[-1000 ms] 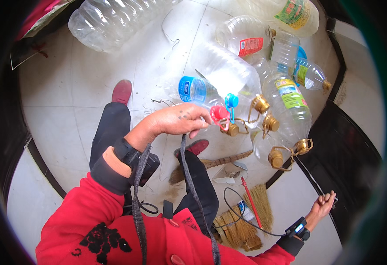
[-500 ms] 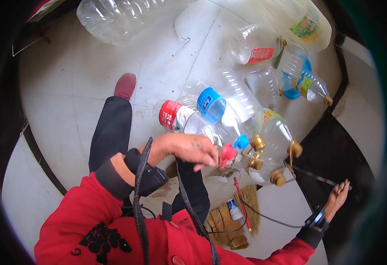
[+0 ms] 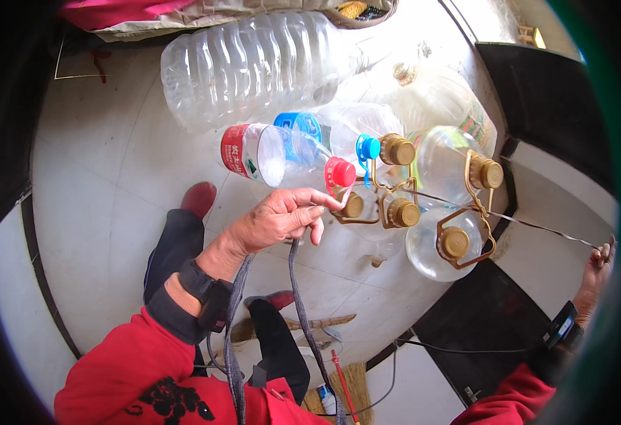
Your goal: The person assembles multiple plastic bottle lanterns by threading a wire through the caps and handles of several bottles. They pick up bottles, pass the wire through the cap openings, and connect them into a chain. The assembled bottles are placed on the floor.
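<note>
My left hand (image 3: 282, 216) is closed on the pink loop under the red cap of a clear bottle (image 3: 271, 156) and holds a hanging bunch of empty plastic bottles. The bunch includes a blue-capped bottle (image 3: 324, 131) and several clear jugs with gold caps and handles (image 3: 452, 244). A thin dark cord (image 3: 537, 227) runs taut from the gold handles to my right hand (image 3: 597, 265), which pinches it at the far right edge. Both sleeves are red, and each wrist wears a dark band.
A very large clear ribbed bottle (image 3: 261, 67) lies on the pale tiled floor (image 3: 112, 184) behind the bunch. A grey strap (image 3: 300, 283) hangs from my neck. My red shoes (image 3: 198, 198) and a straw broom (image 3: 346, 386) are below. A black floor band (image 3: 480, 319) lies right.
The bottle bunch has gathered closer below my left hand and sits higher in view. My right hand has moved out to the right and up, and the cord is now stretched.
</note>
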A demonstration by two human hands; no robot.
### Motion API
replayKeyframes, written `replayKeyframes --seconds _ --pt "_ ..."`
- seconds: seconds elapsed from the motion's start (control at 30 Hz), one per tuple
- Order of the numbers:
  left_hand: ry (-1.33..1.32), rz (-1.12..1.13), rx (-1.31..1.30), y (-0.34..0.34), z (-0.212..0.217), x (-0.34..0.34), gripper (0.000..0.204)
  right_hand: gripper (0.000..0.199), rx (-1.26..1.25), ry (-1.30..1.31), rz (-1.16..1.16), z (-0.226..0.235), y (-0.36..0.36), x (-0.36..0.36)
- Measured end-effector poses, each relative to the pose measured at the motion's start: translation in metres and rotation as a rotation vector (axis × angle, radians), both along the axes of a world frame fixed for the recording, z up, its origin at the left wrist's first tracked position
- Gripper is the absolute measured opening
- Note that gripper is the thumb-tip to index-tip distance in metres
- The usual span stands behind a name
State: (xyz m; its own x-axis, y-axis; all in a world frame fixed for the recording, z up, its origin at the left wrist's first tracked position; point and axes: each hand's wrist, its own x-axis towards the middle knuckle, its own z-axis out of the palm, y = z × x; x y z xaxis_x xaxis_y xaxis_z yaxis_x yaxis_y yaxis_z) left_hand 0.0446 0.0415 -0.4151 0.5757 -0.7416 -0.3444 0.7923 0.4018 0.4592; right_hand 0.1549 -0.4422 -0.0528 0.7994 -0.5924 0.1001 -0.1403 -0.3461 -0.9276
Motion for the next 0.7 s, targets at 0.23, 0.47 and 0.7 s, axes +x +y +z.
replayKeyframes --seconds 0.23,0.47,0.7 --pt "-0.179 -0.048 0.239 -0.001 -0.019 -0.016 0.028 0.025 -0.026 0.004 0.064 0.011 0.066 0.047" --pt "-0.392 0.097 0.173 0.007 -0.02 -0.009 0.024 0.025 0.009 0.129 0.171 -0.092 0.188 0.1" --pt "-0.195 0.075 0.028 0.008 -0.01 -0.005 0.023 0.025 0.037 0.262 0.383 -0.169 0.264 0.074"
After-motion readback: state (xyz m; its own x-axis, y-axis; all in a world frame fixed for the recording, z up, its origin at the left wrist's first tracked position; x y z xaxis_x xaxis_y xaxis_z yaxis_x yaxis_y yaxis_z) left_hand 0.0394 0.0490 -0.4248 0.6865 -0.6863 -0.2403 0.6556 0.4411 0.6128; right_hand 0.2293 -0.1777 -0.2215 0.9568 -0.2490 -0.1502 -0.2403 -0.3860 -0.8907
